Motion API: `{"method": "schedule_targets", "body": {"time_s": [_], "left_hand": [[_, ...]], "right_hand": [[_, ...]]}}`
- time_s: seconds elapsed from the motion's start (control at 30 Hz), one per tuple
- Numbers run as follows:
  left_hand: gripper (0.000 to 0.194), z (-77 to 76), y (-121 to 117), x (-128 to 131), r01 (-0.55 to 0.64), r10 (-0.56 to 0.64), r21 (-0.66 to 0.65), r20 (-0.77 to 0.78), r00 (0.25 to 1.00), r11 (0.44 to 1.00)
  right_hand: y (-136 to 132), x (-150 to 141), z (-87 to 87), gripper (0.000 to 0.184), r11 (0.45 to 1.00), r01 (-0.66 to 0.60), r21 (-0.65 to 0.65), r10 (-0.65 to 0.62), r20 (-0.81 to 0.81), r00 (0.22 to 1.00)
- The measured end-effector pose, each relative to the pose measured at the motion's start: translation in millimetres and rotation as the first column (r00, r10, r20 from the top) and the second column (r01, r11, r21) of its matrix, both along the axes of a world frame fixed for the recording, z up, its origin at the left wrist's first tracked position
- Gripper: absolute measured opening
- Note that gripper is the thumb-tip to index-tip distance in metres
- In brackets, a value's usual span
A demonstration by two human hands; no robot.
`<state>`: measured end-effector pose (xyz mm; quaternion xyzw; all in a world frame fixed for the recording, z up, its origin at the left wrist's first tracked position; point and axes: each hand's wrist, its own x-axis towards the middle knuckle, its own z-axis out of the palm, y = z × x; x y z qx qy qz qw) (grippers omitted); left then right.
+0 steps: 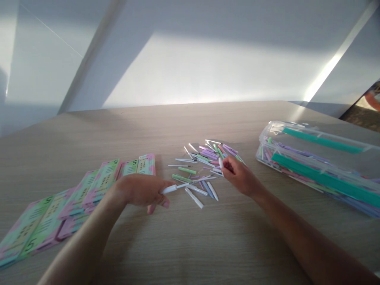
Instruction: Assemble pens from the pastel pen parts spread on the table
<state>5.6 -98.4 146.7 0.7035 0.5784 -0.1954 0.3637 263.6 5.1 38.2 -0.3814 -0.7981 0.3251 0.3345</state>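
My left hand (145, 190) is closed on a white pen part (170, 189), from which a thin pale rod points right over the pile. In a pinch, the fingers of my right hand (237, 174) hold a small white pen piece (221, 162) that looks like a cap or barrel end. Between and beyond both hands lies a loose pile of pen parts in white, green, purple and blue, among them a green barrel (187, 170) and a white barrel (194, 198). Some pieces are hidden behind my right hand.
At the left lie overlapping pink and green printed packs (101, 186) marked with a 5. On the right stands a clear plastic case (263, 136) with teal strips (320, 174), its inside full of coloured pen pieces. A white wall (190, 67) rises behind the wooden table (190, 249).
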Motion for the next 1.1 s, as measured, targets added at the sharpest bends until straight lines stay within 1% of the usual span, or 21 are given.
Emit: {"method": "schedule_targets", "body": {"time_s": [0.03, 0.07, 0.1, 0.13, 0.17, 0.2, 0.27, 0.33, 0.37, 0.53, 0.63, 0.83, 0.97, 1.1], "left_hand": [[0.041, 0.1, -0.4, 0.5, -0.003, 0.003, 0.011, -0.005, 1.000, 1.000], [0.041, 0.1, -0.8, 1.0, -0.005, 0.005, 0.020, -0.007, 1.000, 1.000], [0.041, 0.1, -1.2, 1.2, -0.007, 0.007, 0.023, -0.008, 1.000, 1.000], [0.041, -0.1, -1.5, 1.4, -0.010, 0.010, 0.020, -0.009, 1.000, 1.000], [0.041, -0.3, -1.8, 1.3, -0.015, 0.015, 0.015, -0.008, 1.000, 1.000], [0.041, -0.6, -2.1, 1.2, -0.018, 0.018, 0.007, -0.004, 1.000, 1.000], [0.040, -1.4, -2.3, 0.8, -0.021, 0.021, 0.008, 0.011, 1.000, 1.000], [0.039, -2.3, -2.2, 0.7, -0.025, 0.025, 0.013, 0.024, 0.999, 1.000], [0.038, -2.8, -2.1, 0.8, -0.028, 0.027, 0.014, 0.025, 0.999, 1.000], [0.038, -4.7, -1.6, 1.0, -0.038, 0.037, 0.021, 0.018, 0.999, 0.999], [0.040, -4.4, -1.5, 1.3, -0.029, 0.029, 0.014, 0.027, 0.999, 0.999], [0.043, -2.6, -1.9, 3.1, -0.009, 0.009, 0.025, 0.004, 1.000, 1.000], [0.042, -4.1, -2.1, 3.7, -0.014, 0.013, 0.025, 0.014, 1.000, 1.000], [0.038, -5.2, -2.4, 5.0, -0.011, 0.010, 0.026, 0.033, 0.999, 1.000]], "right_hand": [[-5.2, -4.7, 6.8, 0.004, 0.992, -0.074, -0.099, 0.058, -0.161, 0.985], [-11.7, -10.3, 12.7, 0.003, 0.965, -0.182, -0.188, 0.117, -0.315, 0.942], [-19.3, -16.5, 17.4, 0.004, 0.925, -0.288, -0.248, 0.149, -0.460, 0.875], [-27.4, -22.8, 20.6, 0.006, 0.880, -0.377, -0.290, 0.159, -0.568, 0.808], [-35.5, -28.8, 22.3, 0.007, 0.839, -0.441, -0.318, 0.148, -0.647, 0.748], [-42.9, -34.0, 22.6, 0.008, 0.802, -0.490, -0.342, 0.124, -0.707, 0.696], [-54.6, -41.5, 20.2, 0.009, 0.745, -0.556, -0.369, 0.070, -0.785, 0.615], [-61.2, -44.6, 16.3, 0.011, 0.706, -0.597, -0.380, 0.030, -0.827, 0.562], [-62.8, -45.0, 14.6, 0.012, 0.693, -0.609, -0.386, 0.015, -0.837, 0.547], [-64.3, -43.6, 12.5, 0.014, 0.656, -0.616, -0.436, -0.067, -0.847, 0.527], [-65.6, -43.7, 13.3, 0.013, 0.637, -0.632, -0.441, -0.080, -0.853, 0.515], [-67.7, -44.3, 13.0, 0.016, 0.638, -0.623, -0.453, -0.101, -0.851, 0.515], [-69.5, -47.1, 13.8, 0.015, 0.638, -0.633, -0.439, -0.081, -0.855, 0.511], [-73.9, -53.9, 13.8, 0.016, 0.648, -0.623, -0.438, -0.046, -0.839, 0.542]]}}
